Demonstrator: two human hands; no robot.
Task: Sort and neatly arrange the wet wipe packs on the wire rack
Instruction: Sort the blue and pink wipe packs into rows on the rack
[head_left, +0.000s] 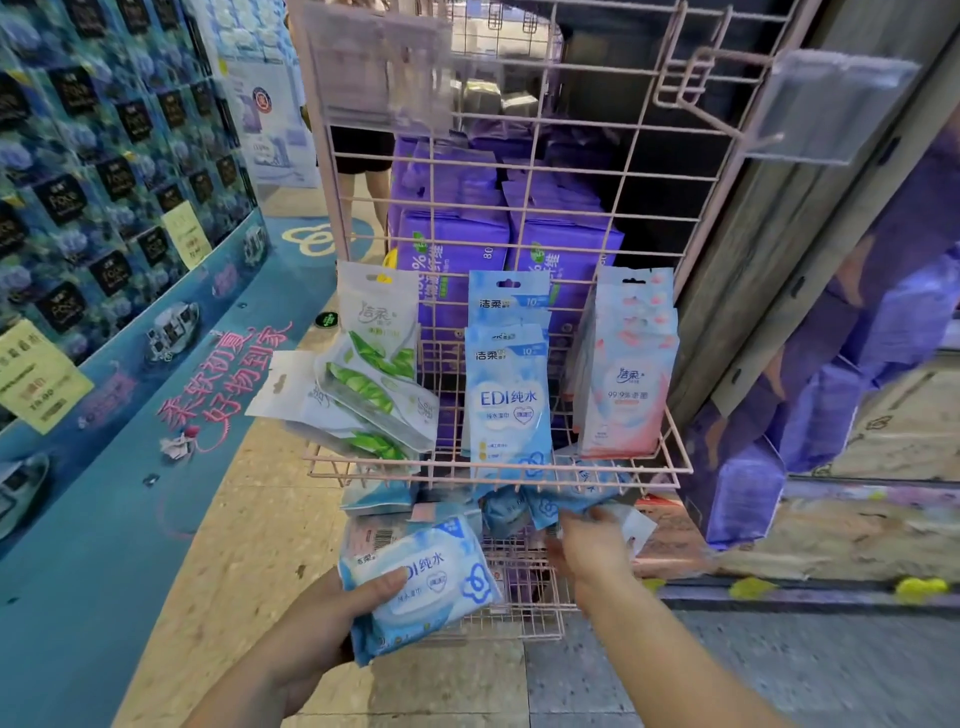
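Observation:
A pink wire rack (524, 171) stands before me with an upper basket (498, 470). In that basket, green-leaf wipe packs (363, 389) lie toppled at the left, blue packs (506, 395) stand in the middle and pink packs (626, 364) stand at the right. My left hand (332, 618) grips a small stack of blue packs (421, 582) in front of the lower basket. My right hand (589, 545) reaches under the upper basket and holds a blue pack (563, 496) among loose packs there.
Purple tissue bundles (498, 244) are stacked behind the rack. A blue display wall (104, 208) curves along the left, with a person's legs (371, 182) behind the rack. Purple boxes (831, 389) sit at the right. Clear tag holders (831, 106) jut from rack hooks above.

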